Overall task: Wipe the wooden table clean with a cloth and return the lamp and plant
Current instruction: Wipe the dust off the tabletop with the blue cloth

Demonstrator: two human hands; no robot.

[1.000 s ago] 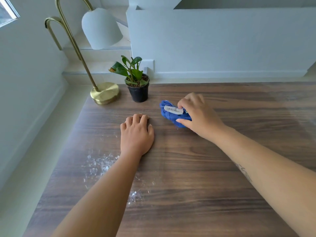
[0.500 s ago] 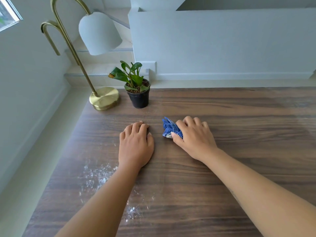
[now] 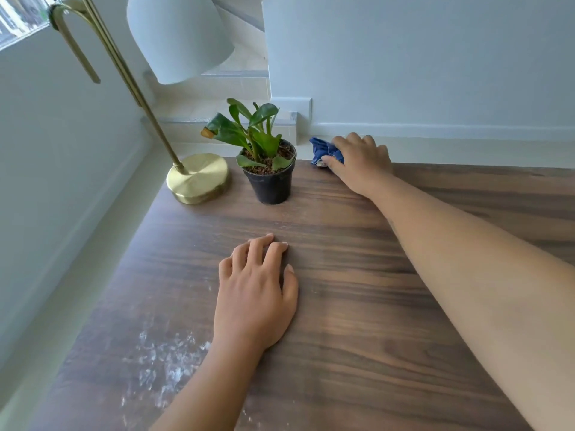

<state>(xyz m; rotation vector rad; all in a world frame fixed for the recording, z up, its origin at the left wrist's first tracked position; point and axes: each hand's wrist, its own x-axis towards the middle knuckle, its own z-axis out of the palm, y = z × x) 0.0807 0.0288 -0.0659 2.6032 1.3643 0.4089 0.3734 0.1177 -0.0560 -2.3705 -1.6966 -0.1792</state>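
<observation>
The cloth [image 3: 324, 149] — gripped in the right hand [image 3: 361, 163], just right of the plant [image 3: 264, 154] — should be pressed firmly along the surface [image 3: 373, 290].

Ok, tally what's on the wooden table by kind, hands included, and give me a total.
brass lamp with white shade: 1
green plant in black pot: 1
crumpled blue cloth: 1, gripped at the far edge
bare hands: 2, left hand flat on the wooden table, right hand holding the cloth
Total: 5
</observation>
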